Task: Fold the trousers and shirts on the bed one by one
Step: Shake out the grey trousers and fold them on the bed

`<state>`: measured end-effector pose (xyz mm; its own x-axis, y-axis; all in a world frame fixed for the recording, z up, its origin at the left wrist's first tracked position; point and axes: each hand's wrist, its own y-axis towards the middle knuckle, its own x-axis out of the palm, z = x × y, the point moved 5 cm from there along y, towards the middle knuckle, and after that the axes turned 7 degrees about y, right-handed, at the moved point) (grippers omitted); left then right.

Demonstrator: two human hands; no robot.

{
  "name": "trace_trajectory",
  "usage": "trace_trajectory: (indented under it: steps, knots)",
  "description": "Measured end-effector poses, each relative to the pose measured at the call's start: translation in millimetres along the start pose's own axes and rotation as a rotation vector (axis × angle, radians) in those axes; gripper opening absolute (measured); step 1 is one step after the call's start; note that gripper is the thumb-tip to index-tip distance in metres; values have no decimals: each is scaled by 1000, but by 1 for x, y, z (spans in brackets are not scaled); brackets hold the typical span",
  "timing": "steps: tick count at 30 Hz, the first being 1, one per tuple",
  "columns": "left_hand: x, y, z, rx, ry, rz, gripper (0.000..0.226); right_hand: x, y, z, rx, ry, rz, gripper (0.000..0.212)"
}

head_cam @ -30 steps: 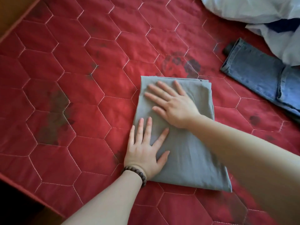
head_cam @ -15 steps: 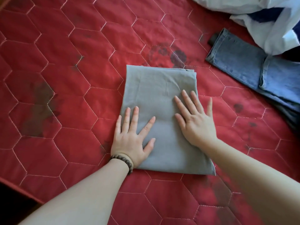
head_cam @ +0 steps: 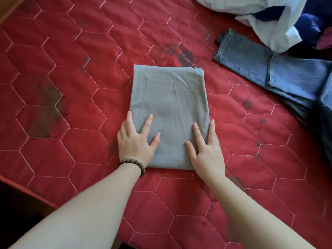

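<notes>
Left hand [head_cam: 136,141]: flat, fingers spread, palm down on the near left corner of the folded grey garment [head_cam: 169,108], outer fingers running along its left edge. A dark bead bracelet [head_cam: 133,164] sits on that wrist. Right hand [head_cam: 206,150]: likewise flat and spread, pressing the near right corner, its outer fingers overlapping the right edge onto the cover. Neither hand pinches any cloth. Both forearms are bare and enter from the bottom of the view.

The garment lies as a neat upright rectangle in the middle of the bed, layered edges visible at its far end, a faint crease near its centre.

Surface: red quilted bed cover [head_cam: 71,87] with pale hexagonal stitching and several dark stains.

Far right: blue jeans [head_cam: 260,69] lying flat, well apart from the grey garment. Beyond them, a heap of white cloth [head_cam: 269,18] with dark blue fabric [head_cam: 309,26] showing through.
</notes>
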<state>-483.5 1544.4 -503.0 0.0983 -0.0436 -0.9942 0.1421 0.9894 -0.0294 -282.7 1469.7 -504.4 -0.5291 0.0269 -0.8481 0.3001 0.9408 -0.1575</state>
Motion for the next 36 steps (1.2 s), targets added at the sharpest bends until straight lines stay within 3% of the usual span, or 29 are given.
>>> trace_trajectory:
  steps: [3, 8, 15, 18, 30, 36]
  knots:
    - [-4, -13, -6, -124, -38, 18, 55, 4, -6, -4, -5, -10, 13, 55]
    - [-10, -14, -21, -164, -89, -143, 66, 12, -8, -16, -59, -33, 16, 52]
    - [-14, -32, -67, -186, 73, -23, 62, 42, -18, -54, -77, -52, -45, 54]
    - [-4, -42, -67, -164, 162, -134, 67, 42, -20, -52, -22, -134, -50, 60]
    - [-37, -58, -66, -99, 22, -607, 67, 10, -48, -53, 125, -176, -268, 59]
    - [-121, -87, -8, 66, 14, -620, 61, -92, -109, -64, 237, -105, -190, 55]
